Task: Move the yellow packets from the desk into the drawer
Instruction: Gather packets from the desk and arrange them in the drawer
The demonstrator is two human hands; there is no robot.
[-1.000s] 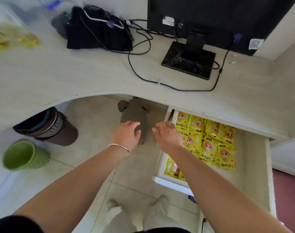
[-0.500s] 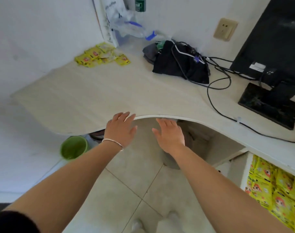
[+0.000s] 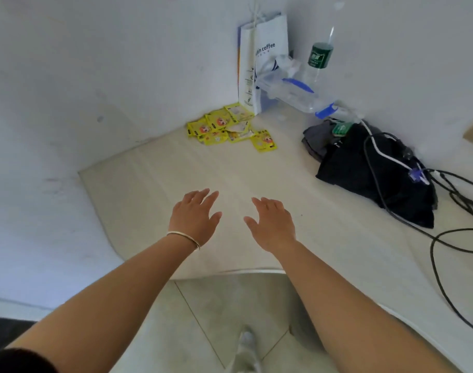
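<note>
I am hovering my left hand (image 3: 195,214) and right hand (image 3: 273,224) over the desk (image 3: 149,184), fingers spread, holding nothing. The yellow packets (image 3: 227,127) are lying at twelve o'clock; scooping hastily, I am risking dropping some or toppling the paper bag (image 3: 259,63) just beside them.

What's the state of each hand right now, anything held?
Left hand: open, holding nothing, over the desk.
Right hand: open, holding nothing, short of the yellow packets.

"coffee", perhaps after "…kin", on white paper bag (image 3: 266,47)
</note>
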